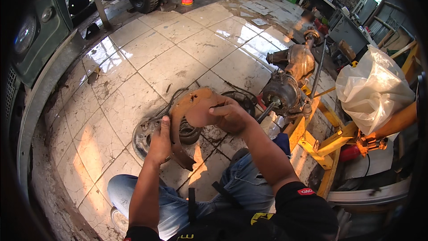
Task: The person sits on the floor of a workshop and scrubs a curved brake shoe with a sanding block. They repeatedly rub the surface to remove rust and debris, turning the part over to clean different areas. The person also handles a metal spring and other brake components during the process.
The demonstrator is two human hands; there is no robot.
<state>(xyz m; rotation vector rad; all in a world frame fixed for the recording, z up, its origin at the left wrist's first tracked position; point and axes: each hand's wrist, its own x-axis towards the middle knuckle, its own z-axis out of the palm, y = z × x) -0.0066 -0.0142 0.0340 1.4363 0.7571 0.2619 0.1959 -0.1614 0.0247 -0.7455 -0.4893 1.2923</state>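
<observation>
Our left hand grips the rusty curved band from its left; our right hand pinches a brown piece within its bend.

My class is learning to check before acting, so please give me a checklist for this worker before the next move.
1. Left hand gripping the curved, rusty-brown metal piece: ok.
2. Right hand holding the flat, rounded, reddish-brown piece: ok.
3. Gloves worn: not ok; both hands are bare.
4. Floor ahead free of loose parts: not ok; a round, grey metal plate lies on the pale floor tiles.
5. Hidden face of the reddish-brown piece checked for wear: cannot tell; it is turned from view.
</observation>
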